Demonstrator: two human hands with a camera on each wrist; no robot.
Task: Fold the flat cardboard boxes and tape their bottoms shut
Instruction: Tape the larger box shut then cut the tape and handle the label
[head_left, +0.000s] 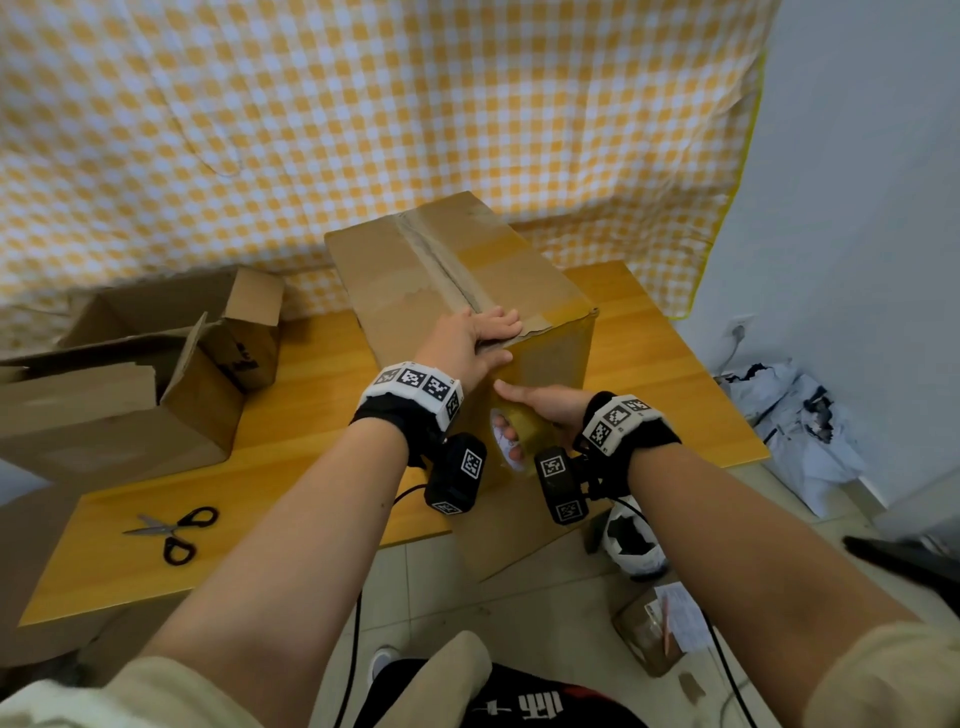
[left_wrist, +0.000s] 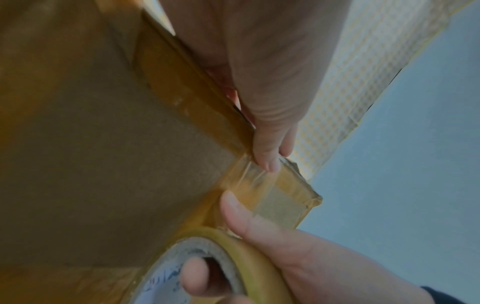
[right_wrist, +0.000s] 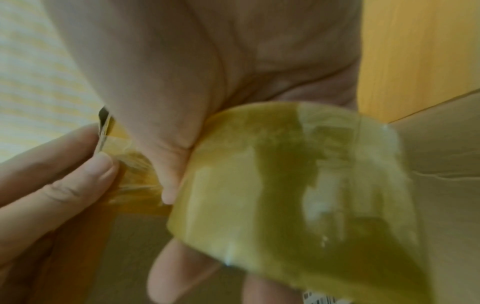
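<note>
Cardboard box; wrist-only stretched tape.

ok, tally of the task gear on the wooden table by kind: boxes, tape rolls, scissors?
Cardboard boxes: 2 (closed box being taped, open box at left)
Tape rolls: 1 (tape roll, gripped by the right hand)
Scissors: 1 (scissors)
Total: 4
</note>
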